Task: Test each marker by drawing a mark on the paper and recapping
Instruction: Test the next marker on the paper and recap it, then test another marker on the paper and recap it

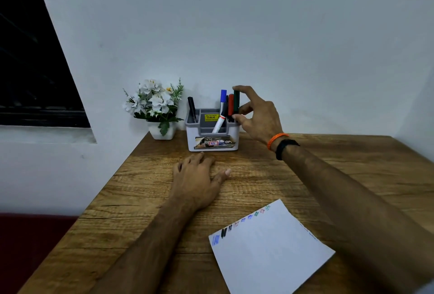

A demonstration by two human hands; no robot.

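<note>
Leftmost, at the back left corner of the wooden table (352,176), a small white pot of artificial flowers (155,105) stands against the wall. Just beside it sits a grey desk organiser (212,134) holding a black pen (192,109) in its left compartment and, to the right, a blue-capped marker (222,111), a red marker (230,105) and a green marker (236,103). In front, the left hand (198,176) rests flat on the wood, fingers loosely spread, probably steadying the body. The right hand (257,112) reaches to the organiser's right side, forefinger and thumb pinching the green marker, either drawing it out or returning it. Near the front edge lies the white paper (270,251), coloured test marks along its upper edge.
</note>
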